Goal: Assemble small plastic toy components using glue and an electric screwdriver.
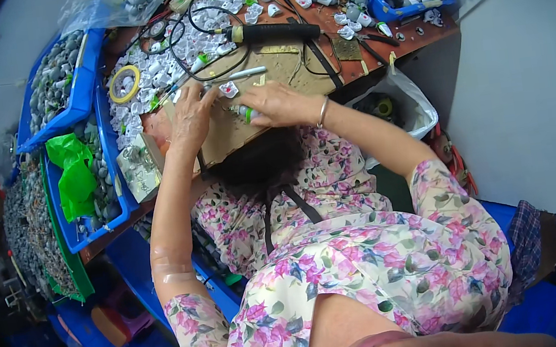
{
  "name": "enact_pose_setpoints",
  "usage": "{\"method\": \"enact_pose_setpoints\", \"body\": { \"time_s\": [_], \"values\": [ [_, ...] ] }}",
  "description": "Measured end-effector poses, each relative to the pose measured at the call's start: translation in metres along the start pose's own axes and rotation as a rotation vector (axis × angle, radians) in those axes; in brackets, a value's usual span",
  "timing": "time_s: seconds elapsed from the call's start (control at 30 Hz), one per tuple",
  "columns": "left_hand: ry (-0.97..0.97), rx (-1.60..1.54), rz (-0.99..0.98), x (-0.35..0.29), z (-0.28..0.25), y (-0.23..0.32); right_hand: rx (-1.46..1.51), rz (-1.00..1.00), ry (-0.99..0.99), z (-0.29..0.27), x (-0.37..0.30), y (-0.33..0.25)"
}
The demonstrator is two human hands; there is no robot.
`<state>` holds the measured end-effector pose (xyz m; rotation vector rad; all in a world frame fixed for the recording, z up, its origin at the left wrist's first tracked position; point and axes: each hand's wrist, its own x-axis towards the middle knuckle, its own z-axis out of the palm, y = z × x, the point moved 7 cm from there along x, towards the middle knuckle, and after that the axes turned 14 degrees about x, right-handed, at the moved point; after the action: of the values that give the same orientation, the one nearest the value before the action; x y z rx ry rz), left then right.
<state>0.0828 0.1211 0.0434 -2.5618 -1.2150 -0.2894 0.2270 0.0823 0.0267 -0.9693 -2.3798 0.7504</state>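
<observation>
My left hand [194, 113] is over the left part of a cardboard sheet [282, 67], its fingers bent together. At its fingertips is a small white plastic piece [229, 89] with a red mark. My right hand [280, 105] is closed round a small green, white and grey plastic part [248, 113], low on the cardboard; the fingers partly cover it. Just beyond both hands lies a pale pen-like tool [248, 72]. Farther off, a black-handled tool [278, 31] with a cable rests across the cardboard.
Loose white pieces [157, 67] cover the table's far left. A yellow tape roll [125, 84] lies among them. Blue trays [54, 135] of grey parts stand left, another blue tray [375, 2] far right. A white bag [414, 98] hangs below the right edge. Black cables loop across the back.
</observation>
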Motion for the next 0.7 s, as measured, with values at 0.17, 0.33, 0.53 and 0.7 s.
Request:
{"method": "enact_pose_setpoints", "body": {
  "time_s": [0.17,0.33,0.53,0.7],
  "values": [
    [-0.030,0.034,-0.096,-0.019,-0.026,0.002,-0.342,-0.185,-0.097,-0.038,0.048,-0.005],
    [-0.040,-0.011,-0.139,-0.042,-0.030,0.000,-0.429,-0.477,-0.028,-0.027,0.100,-0.011],
    [-0.007,-0.190,-0.251,-0.047,-0.020,-0.002,-0.320,-0.076,0.489,-0.135,0.092,0.098],
    [0.120,-0.250,-0.276,-0.049,-0.014,0.005,-0.416,0.401,0.551,-0.169,0.065,0.222]
  ]
}}
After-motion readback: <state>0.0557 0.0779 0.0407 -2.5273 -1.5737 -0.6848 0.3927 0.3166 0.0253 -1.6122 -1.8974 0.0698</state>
